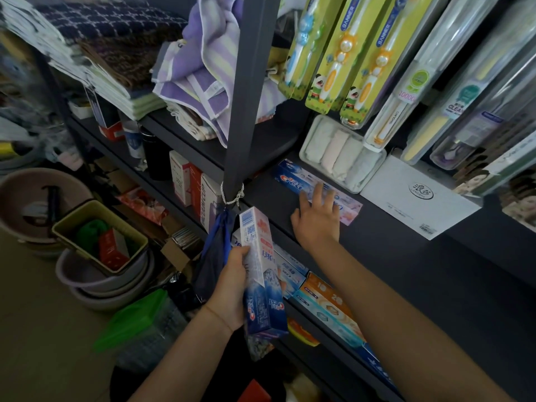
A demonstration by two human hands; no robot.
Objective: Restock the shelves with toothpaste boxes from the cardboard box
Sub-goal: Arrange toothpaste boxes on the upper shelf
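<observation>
Left hand (232,288): grips upright toothpaste boxes (259,274) below the shelf (406,256)
Right hand (317,219): fingers spread, flat on shelved toothpaste box (301,181)
Risk: the loosely held boxes could slip and drop

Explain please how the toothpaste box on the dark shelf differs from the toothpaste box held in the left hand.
The shelf box lies flat on the dark shelf; the held box stands nearly on end in the air. The right hand rests straight fingers on the shelf box; the left hand grips the held box around its middle. The shelf box shows its front; the held box shows its barcode side. Both are long blue, white and pink boxes with the same logo.
</observation>
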